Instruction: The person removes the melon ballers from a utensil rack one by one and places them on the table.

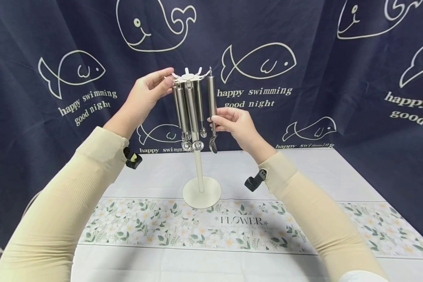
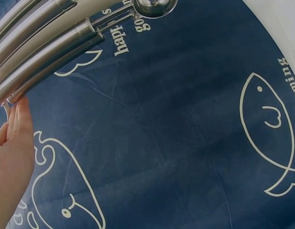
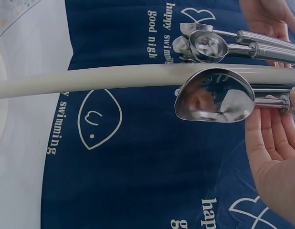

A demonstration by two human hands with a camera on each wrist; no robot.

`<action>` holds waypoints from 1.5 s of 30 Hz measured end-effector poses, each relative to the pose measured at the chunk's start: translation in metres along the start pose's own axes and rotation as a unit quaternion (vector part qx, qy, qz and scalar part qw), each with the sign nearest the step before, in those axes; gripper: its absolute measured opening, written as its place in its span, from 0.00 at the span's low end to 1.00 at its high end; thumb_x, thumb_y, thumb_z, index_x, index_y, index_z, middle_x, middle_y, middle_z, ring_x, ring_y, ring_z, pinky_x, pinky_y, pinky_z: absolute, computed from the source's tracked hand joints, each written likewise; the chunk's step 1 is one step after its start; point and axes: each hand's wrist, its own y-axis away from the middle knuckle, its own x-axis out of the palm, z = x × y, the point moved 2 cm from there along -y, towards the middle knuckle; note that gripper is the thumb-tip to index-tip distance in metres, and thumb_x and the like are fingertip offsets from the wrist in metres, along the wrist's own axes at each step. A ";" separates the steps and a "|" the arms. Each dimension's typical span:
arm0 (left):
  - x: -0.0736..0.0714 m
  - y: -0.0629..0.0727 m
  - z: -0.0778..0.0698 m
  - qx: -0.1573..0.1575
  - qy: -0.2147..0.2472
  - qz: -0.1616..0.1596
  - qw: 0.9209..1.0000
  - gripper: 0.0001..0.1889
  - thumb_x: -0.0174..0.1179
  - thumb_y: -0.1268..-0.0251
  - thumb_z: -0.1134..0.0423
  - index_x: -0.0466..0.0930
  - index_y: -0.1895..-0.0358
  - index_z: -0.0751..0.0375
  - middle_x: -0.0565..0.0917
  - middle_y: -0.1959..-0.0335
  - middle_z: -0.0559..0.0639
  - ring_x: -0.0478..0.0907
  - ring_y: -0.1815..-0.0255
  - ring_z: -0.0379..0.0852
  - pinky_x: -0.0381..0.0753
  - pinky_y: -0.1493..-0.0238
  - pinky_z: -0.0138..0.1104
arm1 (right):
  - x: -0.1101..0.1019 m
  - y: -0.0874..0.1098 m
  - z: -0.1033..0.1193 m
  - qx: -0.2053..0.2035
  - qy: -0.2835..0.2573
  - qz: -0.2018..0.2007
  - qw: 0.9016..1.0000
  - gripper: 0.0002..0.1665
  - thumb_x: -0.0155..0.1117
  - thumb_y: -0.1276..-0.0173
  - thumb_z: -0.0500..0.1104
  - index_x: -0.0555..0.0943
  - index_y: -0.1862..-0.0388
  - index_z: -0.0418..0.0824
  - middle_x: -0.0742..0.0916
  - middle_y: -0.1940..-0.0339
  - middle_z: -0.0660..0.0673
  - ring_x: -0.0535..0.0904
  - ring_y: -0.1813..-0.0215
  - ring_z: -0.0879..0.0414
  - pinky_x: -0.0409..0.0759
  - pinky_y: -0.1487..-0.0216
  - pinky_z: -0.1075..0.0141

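A white rotating utensil rack (image 1: 199, 166) stands upright on a round base, with several steel utensils hanging from its hooked top. My left hand (image 1: 146, 92) is at the left side of that top, thumb and fingers pinching its edge by a hook; in the left wrist view the hand (image 2: 16, 148) touches the end of a steel handle (image 2: 52, 62). On the right, my right hand (image 1: 236, 123) pinches the lower handle of an ice cream scoop (image 1: 212, 94), whose upper end meets a hook. Its broad, shiny bowl (image 3: 214, 98) points down. Rounder scoops (image 3: 208, 46) hang beside the pole.
The rack's round base (image 1: 202, 197) rests on a white table (image 1: 144, 164) across the back edge of a floral runner (image 1: 134, 223). Behind the table hangs a dark blue curtain (image 1: 211, 31) with fish and whale drawings.
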 end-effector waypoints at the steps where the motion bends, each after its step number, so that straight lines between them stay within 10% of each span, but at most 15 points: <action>1: 0.000 0.000 0.001 0.001 0.002 0.000 1.000 0.28 0.56 0.29 0.59 0.64 0.30 0.64 0.74 0.34 0.58 0.71 0.33 0.45 0.66 0.28 0.36 | 0.000 0.000 0.000 0.000 0.001 -0.002 1.000 0.10 0.64 0.35 0.32 0.80 0.54 0.31 0.89 0.68 0.53 0.86 0.62 0.59 0.87 0.57 0.64; 38: -0.004 0.000 0.002 0.003 0.016 0.004 1.000 0.27 0.58 0.30 0.59 0.67 0.31 0.62 0.74 0.35 0.58 0.75 0.37 0.44 0.68 0.30 0.33 | -0.028 0.011 -0.002 0.008 -0.005 -0.053 0.999 0.09 0.66 0.36 0.31 0.81 0.56 0.34 0.89 0.68 0.50 0.87 0.63 0.57 0.87 0.60 0.67; 45: -0.005 -0.002 0.002 0.009 0.038 -0.005 0.999 0.25 0.59 0.31 0.65 0.68 0.32 0.65 0.81 0.51 0.48 0.79 0.46 0.38 0.73 0.34 0.30 | -0.035 0.014 -0.004 0.023 0.007 -0.053 0.998 0.12 0.65 0.35 0.32 0.79 0.53 0.31 0.89 0.68 0.52 0.87 0.62 0.58 0.87 0.58 0.67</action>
